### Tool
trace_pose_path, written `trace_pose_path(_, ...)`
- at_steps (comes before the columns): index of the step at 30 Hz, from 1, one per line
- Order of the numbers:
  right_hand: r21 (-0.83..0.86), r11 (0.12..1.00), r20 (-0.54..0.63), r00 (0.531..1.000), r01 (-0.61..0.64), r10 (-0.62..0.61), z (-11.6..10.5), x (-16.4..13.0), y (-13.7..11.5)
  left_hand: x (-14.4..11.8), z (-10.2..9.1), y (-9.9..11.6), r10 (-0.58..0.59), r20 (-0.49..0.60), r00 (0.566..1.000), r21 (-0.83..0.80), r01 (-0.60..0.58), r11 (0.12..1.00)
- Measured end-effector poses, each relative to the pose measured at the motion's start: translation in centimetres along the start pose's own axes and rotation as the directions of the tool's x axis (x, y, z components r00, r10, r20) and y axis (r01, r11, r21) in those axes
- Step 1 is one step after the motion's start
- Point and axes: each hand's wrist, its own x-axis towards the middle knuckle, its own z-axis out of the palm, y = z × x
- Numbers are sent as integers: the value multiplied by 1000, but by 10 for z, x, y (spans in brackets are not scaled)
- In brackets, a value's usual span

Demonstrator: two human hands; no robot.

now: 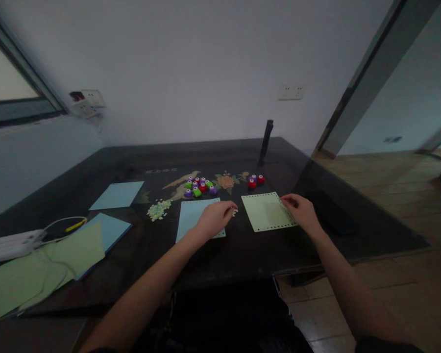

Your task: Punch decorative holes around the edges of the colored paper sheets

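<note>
Left hand point(215, 216) over blue sheet point(191, 218)'s right side, fingertips bunched near paper bits point(235, 213) (holding any? can't tell). Right hand point(303, 211) at pale green sheet point(266, 212)'s right edge, fingers narrowed, grip unclear; sheet flat on dark table point(238, 262), small red and purple objects point(252, 184) just beyond.

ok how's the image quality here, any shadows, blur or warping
Head view: dim light, the wall greyish; head view: stretching toward the edges, as in a wide lens; head view: lettering on the dark table too soft to read; head view: a faint darker patch, probably shadow, on the yellow-green sheet.
</note>
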Motion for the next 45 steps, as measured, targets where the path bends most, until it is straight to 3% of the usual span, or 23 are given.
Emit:
trace_pose_path(3, 77, 995, 8, 998, 61, -62, 12, 9, -34, -14, -14, -45, -66, -93, 993, 67, 72, 995)
trace_pose_path(7, 207, 956, 80, 971, 206, -226, 47, 24, -97, -25, -24, -100, -162, -259, 952, 75, 187, 980)
trace_pose_path(9, 190, 942, 161, 938, 277, -308, 70, 29, -126, -28, -26, -118, -201, -301, 932, 43, 224, 974)
trace_pose_path(12, 85, 935, 320, 879, 346, -354, 102, 29, -151, -30, -29, -132, -170, -306, 937, 59, 197, 979)
trace_pose_path(16, -96, 910, 383, 859, 404, -341, 128, 21, -150, -31, -31, -129, -102, -225, 969, 136, 135, 981)
trace_pose_path(23, -207, 871, 458, 830, 447, -317, 140, 17, -132, -32, -25, -124, -149, -119, 982, 196, 171, 966)
trace_pose_path(34, -245, 822, 505, 791, 515, -345, 145, 15, -135, -32, -22, -124, -211, -64, 975, 262, 221, 939)
trace_pose_path(45, -211, 835, 463, 804, 508, -372, 146, 15, -133, -33, -22, -127, -180, -72, 981, 244, 192, 951)
